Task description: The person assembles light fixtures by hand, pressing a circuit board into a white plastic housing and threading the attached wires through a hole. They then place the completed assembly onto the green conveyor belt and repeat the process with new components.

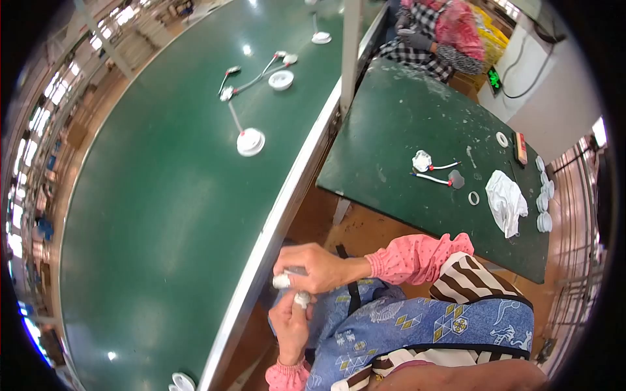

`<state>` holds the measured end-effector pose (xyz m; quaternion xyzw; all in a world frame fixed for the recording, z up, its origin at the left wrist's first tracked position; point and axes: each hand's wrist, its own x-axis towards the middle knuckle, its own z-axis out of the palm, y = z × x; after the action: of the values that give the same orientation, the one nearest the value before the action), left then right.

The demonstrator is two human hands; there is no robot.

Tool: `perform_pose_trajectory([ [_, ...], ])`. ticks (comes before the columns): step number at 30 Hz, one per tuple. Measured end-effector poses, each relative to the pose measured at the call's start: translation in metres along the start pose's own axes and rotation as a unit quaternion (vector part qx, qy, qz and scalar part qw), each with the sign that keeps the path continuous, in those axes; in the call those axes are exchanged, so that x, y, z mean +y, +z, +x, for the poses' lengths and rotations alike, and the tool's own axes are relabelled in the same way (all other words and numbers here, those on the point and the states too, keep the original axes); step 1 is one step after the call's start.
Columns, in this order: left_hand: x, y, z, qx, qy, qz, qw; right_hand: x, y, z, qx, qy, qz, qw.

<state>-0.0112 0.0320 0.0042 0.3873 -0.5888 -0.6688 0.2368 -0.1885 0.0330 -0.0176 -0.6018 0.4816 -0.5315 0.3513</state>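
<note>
My right hand (316, 268), in a pink dotted sleeve, is held at the metal edge of the green belt with its fingers closed. A small greyish piece shows at its fingers, too small to name. Just below it, my left hand (290, 324) is closed as well, its thumb pointing up toward the right hand. White wrapping (302, 300) covers the left thumb tip, and a similar white patch (282, 281) shows at the right hand's fingertips. Whatever lies inside the fingers is hidden. Both hands are above my lap and blue patterned apron (417, 319).
On the green belt (169, 228) lie white round parts (250, 141) with cables. The side table (391, 124) holds two wired pieces (422, 161), white rings (473, 198), a white cloth (506, 203) and stacked discs (543, 221). A metal post (351, 52) stands between; another person (437, 39) sits beyond.
</note>
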Motion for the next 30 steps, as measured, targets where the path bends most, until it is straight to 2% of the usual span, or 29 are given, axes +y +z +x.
perform_pose_trajectory([
  [3,0.015,0.0,0.002,-0.001,-0.005,0.101,0.995,-0.003,-0.007,0.003,-0.014,-0.005,0.028,1.0],
  [4,0.018,-0.001,0.005,-0.018,0.033,0.101,0.994,-0.004,-0.008,0.001,-0.026,0.072,0.102,0.992],
  [5,0.023,-0.001,0.007,-0.028,0.033,0.107,0.993,-0.012,-0.012,0.002,-0.048,0.137,0.141,0.979],
  [7,0.023,-0.005,0.01,-0.068,0.015,0.049,0.996,-0.012,-0.012,0.004,-0.092,0.178,0.241,0.95],
  [12,0.03,-0.013,0.005,-0.069,-0.002,0.001,0.998,-0.019,-0.01,0.014,-0.128,0.259,0.277,0.917],
  [15,0.027,-0.011,0.0,-0.022,0.014,0.025,0.999,-0.003,0.005,0.015,-0.084,0.166,0.219,0.958],
  [16,0.027,0.0,-0.001,0.039,0.073,0.085,0.993,-0.001,0.004,0.015,-0.072,0.156,0.166,0.971],
  [17,0.01,0.006,0.0,0.071,0.081,0.122,0.987,0.005,0.003,0.015,-0.068,0.14,0.124,0.98],
  [18,0.01,0.011,-0.001,0.105,0.116,0.145,0.977,0.007,0.001,0.015,-0.075,0.12,0.114,0.983],
  [19,0.008,0.018,-0.003,0.137,0.132,0.122,0.974,0.016,0.004,0.011,-0.051,0.108,0.159,0.98],
  [20,0.003,0.017,-0.004,0.149,0.152,0.18,0.96,0.01,0.007,0.013,-0.063,0.092,0.146,0.983],
  [21,-0.003,0.017,0.0,0.162,0.174,0.163,0.958,0.01,0.009,0.017,-0.077,0.109,0.169,0.977],
  [22,-0.005,0.013,0.002,0.152,0.16,0.226,0.949,0.015,0.01,0.018,-0.103,0.118,0.178,0.971],
  [26,0.015,0.01,-0.01,0.195,0.154,0.076,0.966,0.0,0.005,0.043,-0.215,0.156,0.14,0.954],
  [27,0.003,-0.017,-0.03,0.216,0.168,0.087,0.958,-0.005,0.037,0.046,-0.244,0.106,0.125,0.956],
  [29,0.009,-0.024,-0.04,0.251,0.168,0.115,0.946,-0.021,0.046,0.056,-0.295,0.024,0.113,0.949],
  [30,0.009,-0.029,-0.046,0.249,0.14,0.099,0.953,-0.025,0.044,0.063,-0.345,0.067,0.116,0.929],
])
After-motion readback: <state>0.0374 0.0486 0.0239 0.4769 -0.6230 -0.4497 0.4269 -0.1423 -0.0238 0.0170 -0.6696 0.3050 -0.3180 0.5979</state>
